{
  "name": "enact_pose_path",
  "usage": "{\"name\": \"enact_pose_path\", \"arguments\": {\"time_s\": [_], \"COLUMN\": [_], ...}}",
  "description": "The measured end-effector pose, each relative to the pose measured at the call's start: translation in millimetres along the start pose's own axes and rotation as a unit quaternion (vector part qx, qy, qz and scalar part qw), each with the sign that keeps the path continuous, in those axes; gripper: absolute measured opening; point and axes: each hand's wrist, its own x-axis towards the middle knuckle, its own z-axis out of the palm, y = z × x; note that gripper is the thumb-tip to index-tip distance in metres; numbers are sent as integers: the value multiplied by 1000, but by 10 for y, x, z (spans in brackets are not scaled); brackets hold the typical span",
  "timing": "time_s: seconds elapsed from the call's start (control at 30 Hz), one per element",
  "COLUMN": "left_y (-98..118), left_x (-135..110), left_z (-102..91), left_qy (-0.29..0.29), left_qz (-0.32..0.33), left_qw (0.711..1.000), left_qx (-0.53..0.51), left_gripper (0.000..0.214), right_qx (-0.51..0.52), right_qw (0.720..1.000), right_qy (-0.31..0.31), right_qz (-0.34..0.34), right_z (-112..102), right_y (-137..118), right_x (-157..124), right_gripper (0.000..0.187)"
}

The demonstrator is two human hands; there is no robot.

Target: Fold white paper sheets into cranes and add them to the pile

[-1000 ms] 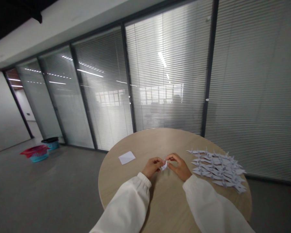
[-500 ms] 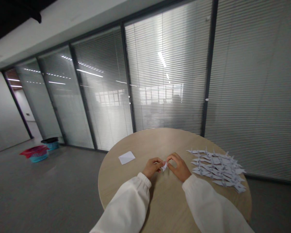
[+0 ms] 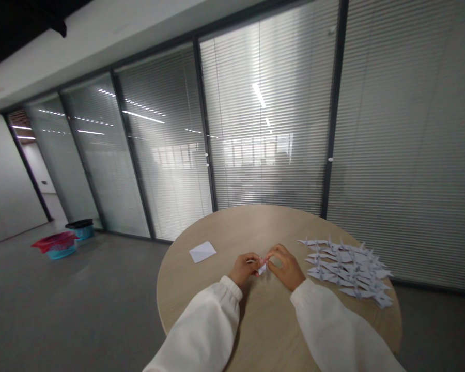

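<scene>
A small piece of folded white paper [image 3: 262, 269] is held above the middle of the round table [image 3: 263, 330]. My left hand [image 3: 245, 267] pinches it from the left. My right hand [image 3: 284, 266] meets it from the other side, thumb and forefinger closed at the paper's upper edge. The fingers cover much of the paper, so its full shape is hidden. To the right lies a group of several folded white paper cranes [image 3: 349, 268], set close together in rows. A flat stack or sheet of white paper [image 3: 202, 252] rests on the left of the table.
Behind the table runs a glass partition [image 3: 271, 129] with blinds and dark frames. On the grey floor at far left stand a blue basket with a red liner [image 3: 60, 245] and another with a black liner [image 3: 81, 228].
My right fingertips have moved slightly left, closer to the left fingers, and now cover more of the folded paper. The cranes and the flat paper have stayed put.
</scene>
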Motion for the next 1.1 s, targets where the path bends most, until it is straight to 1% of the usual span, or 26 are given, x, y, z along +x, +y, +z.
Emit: {"name": "enact_pose_path", "arguments": {"time_s": [0.2, 0.43, 0.6, 0.73, 0.93, 1.1], "left_y": [-5, -15, -33, -32, 15, 44], "left_x": [9, 17, 29, 38, 20, -11], "left_z": [-6, -17, -26, -26, -7, 19], "left_qy": [24, 10, 13, 18, 20, 19], "left_qz": [-6, -4, 20, 55, 111, 120], "left_qw": [1000, 1000, 1000, 998, 993, 990], "left_qx": [-13, -18, -13, -1, 33, 68], "left_gripper": [38, 37, 34, 32, 27, 27], "right_qx": [-10, -13, -3, 31, 44, 38], "right_qw": [1000, 999, 1000, 999, 997, 997], "right_qy": [17, 20, 29, 12, -27, -49], "right_qz": [-23, -31, 0, 37, 52, 47], "right_z": [27, 35, 55, 82, 113, 127], "right_y": [29, 39, 46, 65, 81, 80], "right_x": [-10, -13, -9, -17, -41, -48], "right_gripper": [9, 9, 9, 11, 11, 13]}}
